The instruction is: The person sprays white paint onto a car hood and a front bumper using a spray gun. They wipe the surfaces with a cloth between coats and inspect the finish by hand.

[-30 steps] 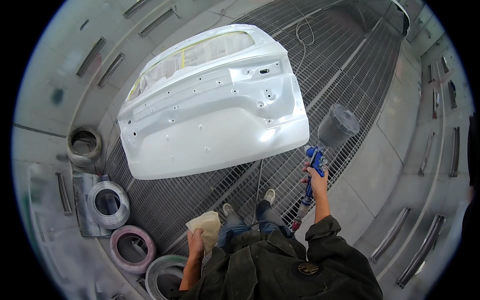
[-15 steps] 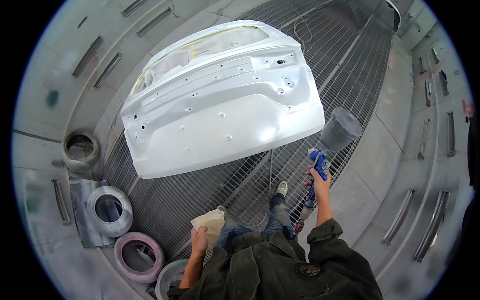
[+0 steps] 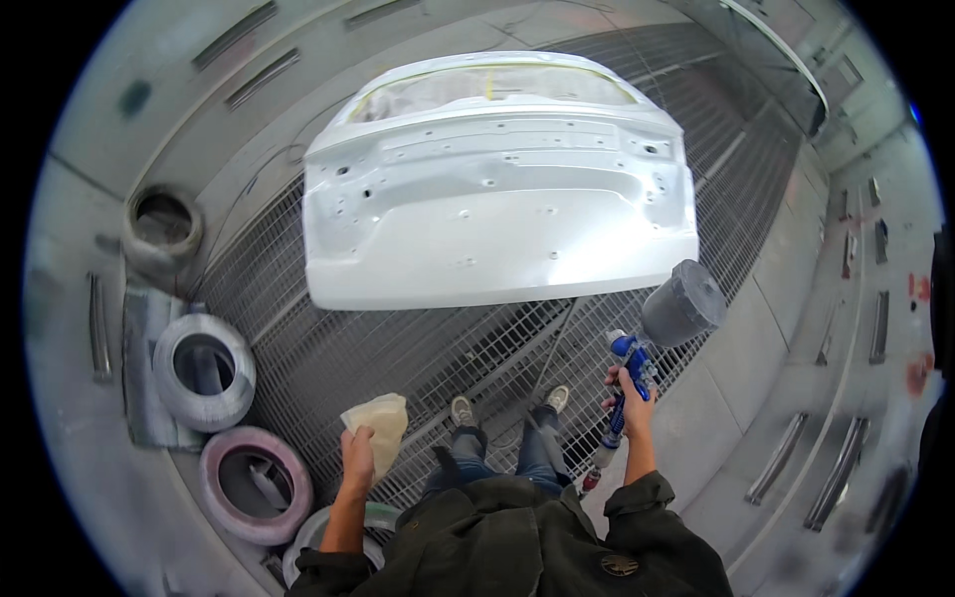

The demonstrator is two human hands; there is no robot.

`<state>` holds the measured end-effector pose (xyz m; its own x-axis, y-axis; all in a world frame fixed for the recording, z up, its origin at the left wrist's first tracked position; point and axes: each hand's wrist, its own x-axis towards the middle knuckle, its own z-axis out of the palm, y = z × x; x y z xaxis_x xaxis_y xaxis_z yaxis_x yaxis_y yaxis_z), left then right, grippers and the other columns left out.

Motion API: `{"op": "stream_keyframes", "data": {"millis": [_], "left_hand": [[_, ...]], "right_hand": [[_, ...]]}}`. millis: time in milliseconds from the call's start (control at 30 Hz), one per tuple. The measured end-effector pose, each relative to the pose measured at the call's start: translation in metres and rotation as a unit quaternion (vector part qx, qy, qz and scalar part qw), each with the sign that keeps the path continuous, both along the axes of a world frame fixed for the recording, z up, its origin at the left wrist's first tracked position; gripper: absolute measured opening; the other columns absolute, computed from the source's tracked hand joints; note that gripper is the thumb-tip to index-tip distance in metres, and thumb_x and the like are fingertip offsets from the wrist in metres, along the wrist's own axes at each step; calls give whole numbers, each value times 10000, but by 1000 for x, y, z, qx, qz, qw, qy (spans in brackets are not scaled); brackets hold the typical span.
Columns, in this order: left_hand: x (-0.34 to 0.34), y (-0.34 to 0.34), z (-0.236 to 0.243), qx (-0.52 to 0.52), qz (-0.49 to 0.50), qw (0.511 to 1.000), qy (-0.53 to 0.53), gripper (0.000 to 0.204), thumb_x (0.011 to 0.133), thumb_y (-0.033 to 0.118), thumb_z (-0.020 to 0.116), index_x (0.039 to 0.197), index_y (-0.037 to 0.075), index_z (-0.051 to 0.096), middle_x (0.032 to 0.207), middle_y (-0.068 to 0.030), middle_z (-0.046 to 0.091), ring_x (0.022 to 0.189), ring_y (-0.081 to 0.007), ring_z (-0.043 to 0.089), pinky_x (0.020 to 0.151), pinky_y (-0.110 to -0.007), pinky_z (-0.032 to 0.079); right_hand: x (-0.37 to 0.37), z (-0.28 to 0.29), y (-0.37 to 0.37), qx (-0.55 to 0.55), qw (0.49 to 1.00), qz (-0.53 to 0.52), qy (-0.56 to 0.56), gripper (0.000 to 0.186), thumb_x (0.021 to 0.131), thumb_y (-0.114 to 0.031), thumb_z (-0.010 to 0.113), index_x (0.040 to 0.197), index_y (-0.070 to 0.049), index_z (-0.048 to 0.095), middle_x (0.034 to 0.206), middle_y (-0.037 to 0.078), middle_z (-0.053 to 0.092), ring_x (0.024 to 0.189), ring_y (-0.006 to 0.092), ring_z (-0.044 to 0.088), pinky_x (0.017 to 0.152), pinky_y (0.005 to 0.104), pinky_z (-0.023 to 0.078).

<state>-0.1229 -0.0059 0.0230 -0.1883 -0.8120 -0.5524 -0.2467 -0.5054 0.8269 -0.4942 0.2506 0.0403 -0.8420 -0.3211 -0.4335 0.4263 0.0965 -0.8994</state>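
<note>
Over on the far left there's a dark round duct opening (image 3: 162, 221) by the wall, and nearer than that a stack of big rolls: a grey one (image 3: 203, 370) lying on a grey sheet, a pink one (image 3: 256, 485) just near of it, and a pale one (image 3: 328, 537) partly tucked under the person's left sleeve. All of it sits at the left edge of the metal floor grating (image 3: 438, 348).

The left hand (image 3: 358, 453) is closed around a crumpled beige cloth (image 3: 378, 418), fingers wrapped on its lower part, held out low over the grating, well apart from the panel.

Dead centre and further away is the white car tailgate (image 3: 497, 189), lying flat above the grating, its far window part covered with masking film. The person's two shoes (image 3: 507, 406) show just near of its near edge.

On the right, the right hand (image 3: 629, 398) grips the blue spray gun (image 3: 627, 373) by its handle, fingers tight round it, grey cup (image 3: 682, 302) on top. The gun sits just off the tailgate's near right corner, not touching it.
</note>
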Motion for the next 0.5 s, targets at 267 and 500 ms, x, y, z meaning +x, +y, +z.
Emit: {"op": "stream_keyframes", "data": {"millis": [267,500], "left_hand": [[42,36,-18,34,35,998,27,309,833,116,477,1031,-53,643,921,-72,669,812,-168,617,730,-292,482],[96,50,-34,-11,136,990,42,307,836,136,480,1019,-44,648,911,-76,670,817,-166,614,738,-293,478]], "right_hand": [[62,-5,-75,-2,986,165,-10,230,925,-222,618,972,1,650,830,56,645,740,126,630,480,264,520],[99,6,-144,-7,953,304,10,254,927,-242,618,973,5,655,810,50,641,678,123,630,464,253,523]]}}
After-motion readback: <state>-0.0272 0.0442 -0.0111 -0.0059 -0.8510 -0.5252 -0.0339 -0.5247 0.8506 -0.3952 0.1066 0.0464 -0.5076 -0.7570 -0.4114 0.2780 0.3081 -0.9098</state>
